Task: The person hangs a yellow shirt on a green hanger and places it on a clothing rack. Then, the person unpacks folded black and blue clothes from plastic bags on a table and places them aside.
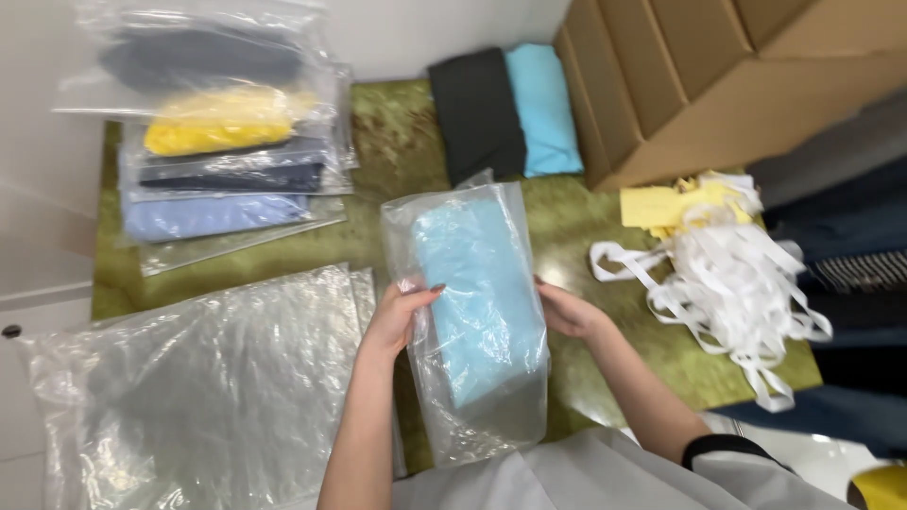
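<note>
2 hands, the left hand (402, 316) and right hand (567, 312), each keep a grip on the clear bag (477, 321) holding light blue cloth (472, 283) above the surface (397, 142); slippery plastic could slide free, I reckon.

Bag: you have a clear plastic bag (482, 321) standing lengthwise over the green tabletop, its glossy film wrinkled and catching glare.
Contents: inside it you see a folded light-blue cloth (472, 283), flat and rectangular, filling the upper part of the bag.
Lower end: the part nearest you is slack, empty film, crumpled and see-through.
Upper end: the far edge of the film rises slightly past the cloth, creased at one corner.
Pose: the bag runs away from you, tilted a little to the left at its far end.
Place: it sits at the middle of the table, close to your body.
</note>
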